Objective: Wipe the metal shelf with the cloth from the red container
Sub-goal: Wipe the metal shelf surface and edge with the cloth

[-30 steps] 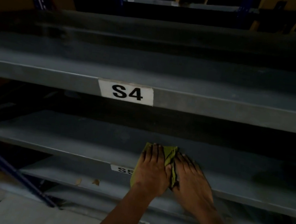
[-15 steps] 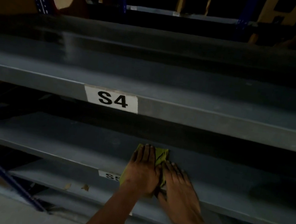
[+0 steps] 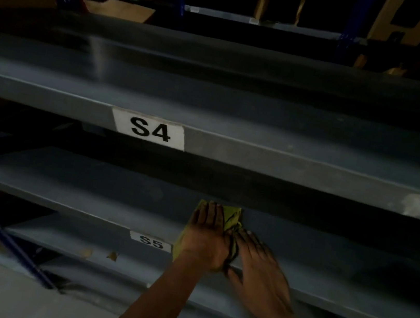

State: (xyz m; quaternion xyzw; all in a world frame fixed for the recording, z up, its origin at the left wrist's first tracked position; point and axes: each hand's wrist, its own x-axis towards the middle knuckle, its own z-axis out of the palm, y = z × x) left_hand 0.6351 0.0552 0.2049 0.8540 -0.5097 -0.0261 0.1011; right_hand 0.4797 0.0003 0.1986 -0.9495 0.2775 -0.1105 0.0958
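The wiping step looks to be in hand: the left hand (image 3: pixel 205 239) lies flat, fingers together, pressing the crumpled yellow-green cloth (image 3: pixel 231 218) onto the grey metal shelf (image 3: pixel 89 195), near its front edge. The right hand (image 3: pixel 260 272) lies just right of it, fingers spread, fingertips touching the cloth's bunched edge; neither hand grips anything. Next the cloth probably needs sliding along the bare surface left or right under steady pressure. A white label reading "S5" (image 3: pixel 150 241) sits on this shelf's lip; the upper shelf's white label reads "S4" (image 3: pixel 149 129).
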